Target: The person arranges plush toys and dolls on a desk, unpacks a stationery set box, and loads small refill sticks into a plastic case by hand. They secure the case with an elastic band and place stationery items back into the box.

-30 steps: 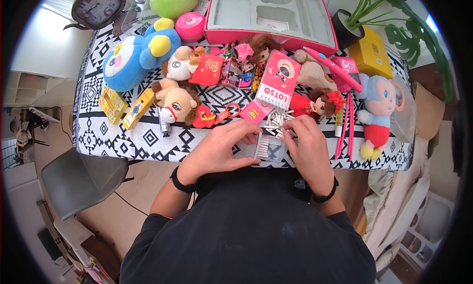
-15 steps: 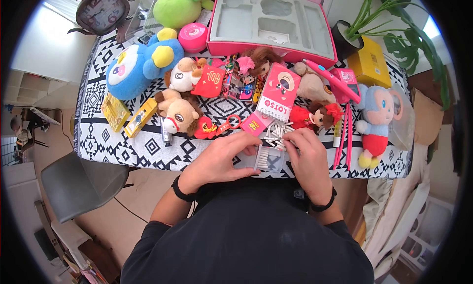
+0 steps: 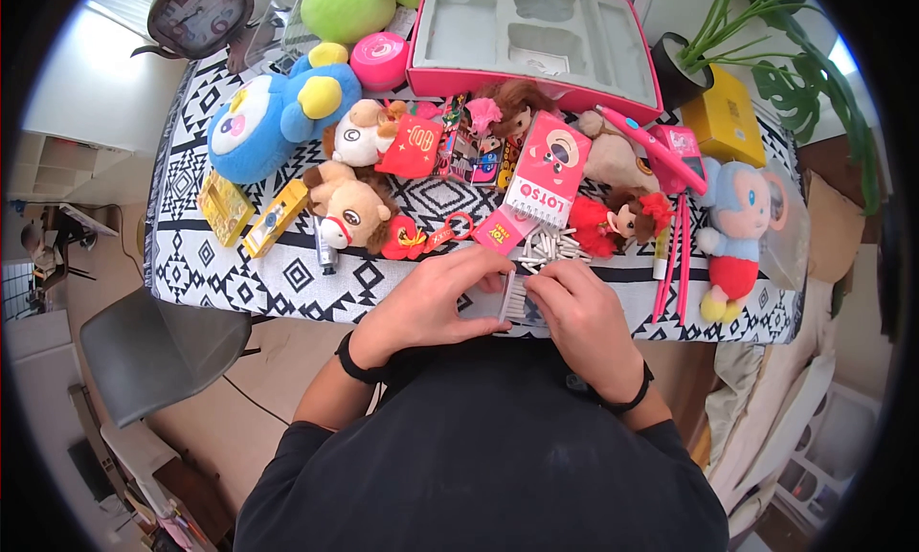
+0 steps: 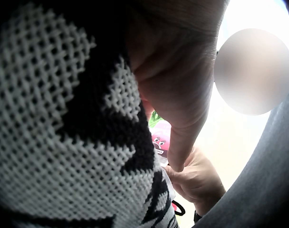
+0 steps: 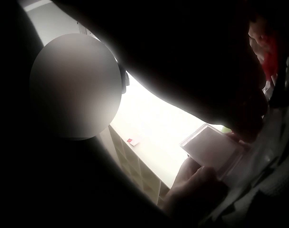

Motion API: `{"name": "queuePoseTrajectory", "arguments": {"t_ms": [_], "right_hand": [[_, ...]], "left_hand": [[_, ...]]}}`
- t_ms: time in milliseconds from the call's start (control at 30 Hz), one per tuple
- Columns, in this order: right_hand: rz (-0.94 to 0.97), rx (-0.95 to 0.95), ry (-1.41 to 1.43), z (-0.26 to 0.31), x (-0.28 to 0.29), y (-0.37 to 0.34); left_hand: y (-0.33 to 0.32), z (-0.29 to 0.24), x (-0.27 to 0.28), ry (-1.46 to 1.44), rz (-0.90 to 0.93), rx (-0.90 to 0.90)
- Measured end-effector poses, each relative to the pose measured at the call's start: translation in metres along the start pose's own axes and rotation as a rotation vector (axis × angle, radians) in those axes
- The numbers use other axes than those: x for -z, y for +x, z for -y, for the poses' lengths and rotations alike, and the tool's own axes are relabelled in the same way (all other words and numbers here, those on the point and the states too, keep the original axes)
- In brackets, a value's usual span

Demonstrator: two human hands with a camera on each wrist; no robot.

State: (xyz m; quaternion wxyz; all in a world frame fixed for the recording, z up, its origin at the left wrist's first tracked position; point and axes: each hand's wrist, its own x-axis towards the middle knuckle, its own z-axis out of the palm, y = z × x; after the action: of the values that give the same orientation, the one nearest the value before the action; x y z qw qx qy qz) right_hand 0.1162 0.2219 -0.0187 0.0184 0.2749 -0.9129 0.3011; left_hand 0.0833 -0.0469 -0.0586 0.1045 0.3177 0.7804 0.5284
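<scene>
Between the two hands, a small clear box point(image 3: 504, 299) stands tilted near the table's front edge, with a row of short white sticks point(image 3: 518, 298) inside. My left hand point(image 3: 431, 300) grips the box's left side between thumb and fingers; the right wrist view also shows that hand point(image 5: 194, 186) at the box's pale flat face point(image 5: 210, 148). At the box's right side is my right hand point(image 3: 589, 315), thumb and fingertips drawn together at the sticks; whether they pinch one is hidden. Just beyond the fingers lies a loose pile of white sticks point(image 3: 553, 245).
Behind the pile lie a pink card point(image 3: 502, 230), a spiral notepad point(image 3: 549, 169) and a red-dressed doll point(image 3: 627, 219). Plush toys and yellow packs fill the left; pink sticks point(image 3: 683, 255) and a blue-and-red plush point(image 3: 735, 236) are right. An open pink box point(image 3: 536, 90) stands behind.
My right hand has moved from the pile's edge leftward to the box. The box looks more tilted, and my left hand has kept its grip on it. The head view has shifted slightly.
</scene>
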Motion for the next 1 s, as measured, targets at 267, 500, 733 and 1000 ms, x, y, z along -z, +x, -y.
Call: {"name": "queuePoseTrajectory", "arguments": {"t_ms": [267,500,733,1000], "right_hand": [[0.048,0.03,-0.127,0.007,0.001,-0.002],[0.061,-0.025,-0.133,0.01,0.001,-0.003],[0.051,-0.051,-0.12,0.009,-0.002,-0.005],[-0.054,-0.084,-0.088,0.005,-0.01,-0.004]], "left_hand": [[0.0,0.001,-0.001,-0.016,-0.004,-0.003],[0.002,-0.005,0.0,-0.033,-0.005,0.008],[0.001,-0.003,-0.001,-0.03,-0.005,0.002],[0.002,-0.006,0.001,-0.038,0.001,0.009]]}}
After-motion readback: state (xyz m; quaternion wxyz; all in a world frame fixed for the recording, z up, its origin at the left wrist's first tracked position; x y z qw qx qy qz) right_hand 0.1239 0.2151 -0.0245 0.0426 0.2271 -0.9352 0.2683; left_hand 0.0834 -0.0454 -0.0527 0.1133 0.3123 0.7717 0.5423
